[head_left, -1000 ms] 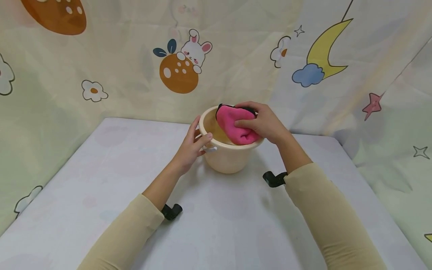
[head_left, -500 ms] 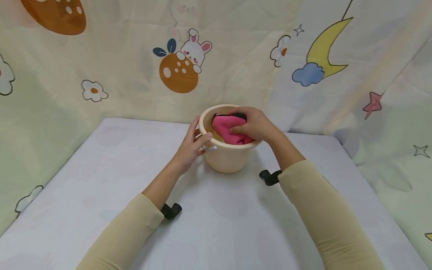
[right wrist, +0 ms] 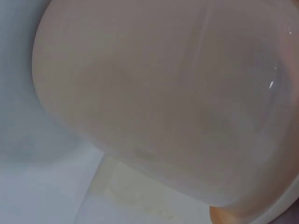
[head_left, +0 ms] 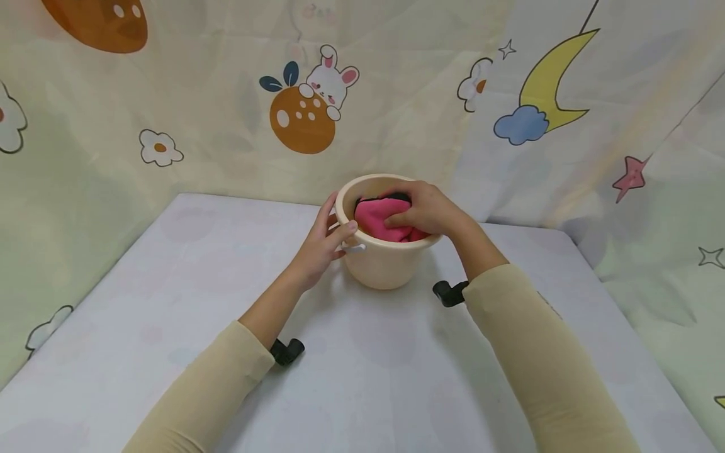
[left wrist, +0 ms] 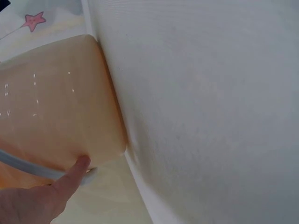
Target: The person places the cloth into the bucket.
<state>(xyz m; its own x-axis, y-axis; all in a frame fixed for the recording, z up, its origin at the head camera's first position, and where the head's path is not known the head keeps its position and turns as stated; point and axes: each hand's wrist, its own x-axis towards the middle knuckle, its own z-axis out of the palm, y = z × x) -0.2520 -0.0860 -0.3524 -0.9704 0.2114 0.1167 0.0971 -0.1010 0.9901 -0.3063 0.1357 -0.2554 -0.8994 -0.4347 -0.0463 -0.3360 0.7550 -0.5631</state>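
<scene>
A cream plastic bucket (head_left: 382, 267) stands upright on the white table. My left hand (head_left: 317, 251) grips its left side, thumb over the rim and fingers outside. The left wrist view shows one finger of that hand touching the bucket's grey handle (left wrist: 28, 166). Inside the bucket's mouth is a bunched pink cloth (head_left: 375, 218) with black edging. My right hand (head_left: 428, 211) holds it from the right, thumb in front, with the other fingers largely out of sight behind it. The right wrist view is filled mostly by the bucket's outer wall (right wrist: 140, 93).
The white table (head_left: 368, 377) reaches to a hanging cloth backdrop (head_left: 226, 113) printed with a rabbit, flowers and a moon, close behind the bucket. A black wrist mount (head_left: 287, 352) juts from the left sleeve, and a similar black mount (head_left: 449, 293) from the right.
My right hand has moved down and a little left, taking the pink cloth from above the rim to lower inside the bucket. The left hand keeps its place on the rim.
</scene>
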